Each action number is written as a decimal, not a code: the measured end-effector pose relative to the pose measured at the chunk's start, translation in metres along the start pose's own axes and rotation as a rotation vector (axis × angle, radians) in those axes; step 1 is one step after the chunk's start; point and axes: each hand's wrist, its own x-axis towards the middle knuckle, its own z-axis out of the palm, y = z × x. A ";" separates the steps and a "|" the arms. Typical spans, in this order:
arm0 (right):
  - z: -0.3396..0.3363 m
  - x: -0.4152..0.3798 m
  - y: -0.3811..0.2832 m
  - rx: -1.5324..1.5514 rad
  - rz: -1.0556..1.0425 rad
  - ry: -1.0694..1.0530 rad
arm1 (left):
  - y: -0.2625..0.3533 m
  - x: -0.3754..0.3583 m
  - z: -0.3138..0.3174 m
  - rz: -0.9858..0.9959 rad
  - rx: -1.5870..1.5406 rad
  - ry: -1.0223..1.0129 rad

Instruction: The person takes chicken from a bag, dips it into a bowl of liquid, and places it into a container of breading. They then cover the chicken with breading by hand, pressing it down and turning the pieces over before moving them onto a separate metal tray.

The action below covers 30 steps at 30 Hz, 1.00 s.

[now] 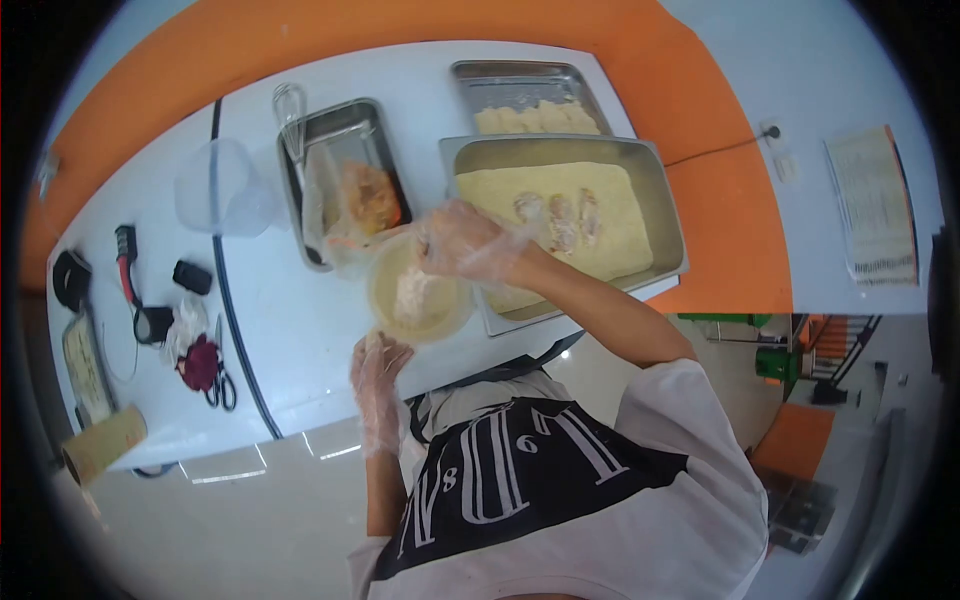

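Note:
A round pale bowl (462, 312) stands near the table's front edge, with a whitish, lumpy piece of food (412, 296) in it. My left hand (381, 362), in a clear plastic glove, pinches the bowl's near left rim. Above the bowl's far right side is my right hand (462, 240), also gloved, its fingers curled closed. What those fingers hold is hidden; the whitish piece lies directly below them. To the right, a deep metal pan (668, 215) holds a layer of pale yellow powder, on which three coated pieces (562, 222) lie side by side.
Behind the bowl, a metal tray (372, 112) contains a plastic bag with orange-red contents (370, 198) and a whisk (290, 110). Another tray (530, 72) holds pale pieces. Leftward are a clear container (222, 190), a knife sharpener (128, 262), scissors (222, 391) and a cardboard roll (104, 445).

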 end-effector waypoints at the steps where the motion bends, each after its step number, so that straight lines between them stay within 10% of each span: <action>1: -0.005 0.007 0.011 0.004 -0.037 0.071 | -0.006 0.002 -0.005 0.014 0.000 0.027; 11: -0.156 -0.055 0.055 0.161 -0.038 -0.002 | 0.017 -0.037 0.014 0.446 0.161 0.421; 19: -0.280 -0.182 0.137 -0.037 -0.005 -0.102 | -0.015 -0.038 0.123 0.767 0.133 0.262; 30: -0.259 -0.193 0.338 -0.218 0.314 -0.393 | -0.108 -0.046 0.260 0.544 0.113 0.164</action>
